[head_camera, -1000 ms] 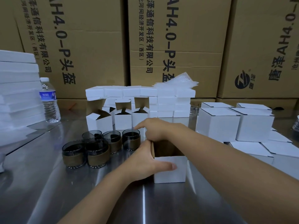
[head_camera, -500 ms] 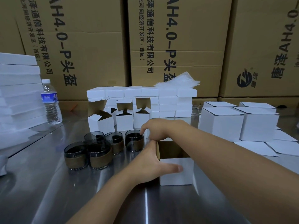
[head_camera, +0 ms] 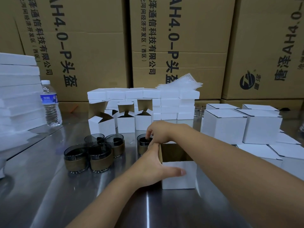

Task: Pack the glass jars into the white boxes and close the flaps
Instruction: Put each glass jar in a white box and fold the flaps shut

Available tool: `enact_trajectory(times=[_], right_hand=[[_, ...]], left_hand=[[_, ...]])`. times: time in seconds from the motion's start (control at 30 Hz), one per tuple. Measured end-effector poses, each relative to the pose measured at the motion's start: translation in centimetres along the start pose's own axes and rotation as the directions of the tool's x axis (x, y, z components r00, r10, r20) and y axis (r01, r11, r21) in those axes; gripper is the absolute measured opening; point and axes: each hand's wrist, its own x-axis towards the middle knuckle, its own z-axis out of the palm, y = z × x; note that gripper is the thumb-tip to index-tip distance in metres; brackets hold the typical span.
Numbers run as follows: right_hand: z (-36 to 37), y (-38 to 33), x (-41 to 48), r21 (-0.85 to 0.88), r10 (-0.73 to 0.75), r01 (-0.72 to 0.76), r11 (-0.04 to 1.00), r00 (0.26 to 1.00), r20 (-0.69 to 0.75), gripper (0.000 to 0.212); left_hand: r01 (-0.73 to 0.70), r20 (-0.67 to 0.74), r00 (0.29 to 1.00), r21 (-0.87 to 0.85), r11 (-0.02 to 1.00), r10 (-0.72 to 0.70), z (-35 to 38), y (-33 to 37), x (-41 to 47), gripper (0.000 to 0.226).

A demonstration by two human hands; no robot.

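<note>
Right grip (head_camera: 162,132) pinches rim of jar (head_camera: 143,147) at 11 o'clock of open box (head_camera: 179,176), left grip (head_camera: 153,168) clamped on box's 9 o'clock wall; risk: shallow rim pinch slips, jar drops on surface (head_camera: 49,186).

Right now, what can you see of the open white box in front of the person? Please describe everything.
The open white box looks like cardboard, white outside and brown inside. It stands upright on the steel table with its top open. The left hand holds it, thumb across the front face, fingers against the left wall. The right forearm crosses above its far right corner.
</note>
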Motion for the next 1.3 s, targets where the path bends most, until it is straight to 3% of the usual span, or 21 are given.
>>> enact_trajectory(times=[0.27, 0.4, 0.53, 0.73, 1.03, 1.2, 1.3], right_hand=[[0.2, -0.2, -0.5, -0.045, -0.035, 0.033, 0.998, 0.999, -0.028, 0.029], [0.4, 0.1, -1.2, -0.045, -0.034, 0.028, 0.999, 0.991, -0.132, 0.019], [-0.1, 0.4, -2.6, 0.118, 0.028, 0.013, 0.993, 0.94, -0.34, 0.02], [-1.2, 1.3, -6.7, 0.363, 0.08, 0.101, 0.926, 0.889, -0.451, 0.01], [1.2, 2.5, -13.8, 0.194, -0.098, 0.253, 0.948, 0.81, -0.578, 0.024], [2.7, 2.6, -14.9, 0.217, -0.086, 0.258, 0.941, 0.805, -0.587, 0.031], [2.8, 2.7, -15.0, 0.223, -0.071, 0.25, 0.942, 0.8, -0.595, 0.025]], left_hand=[[0.018, -0.004, 1.0, 0.022, 1.0, -0.018, 0.0, -0.3, 0.1, 0.111], [-0.004, 0.001, 1.0, -0.01, 1.0, 0.004, 0.1, -0.1, 0.0, 0.092], [-0.007, 0.0, 1.0, -0.063, 0.998, 0.007, 0.0, 0.0, -0.3, 0.065], [0.018, -0.017, 1.0, -0.019, 1.0, -0.018, -0.1, -0.3, -0.2, 0.076], [-0.053, -0.028, 0.998, -0.05, 0.997, 0.052, -0.1, -0.1, -0.3, 0.067], [-0.029, -0.068, 0.997, -0.034, 0.999, 0.026, 0.0, -0.2, -0.3, 0.073], [-0.026, -0.068, 0.997, -0.016, 1.0, 0.024, 0.0, -0.1, -0.4, 0.072]])
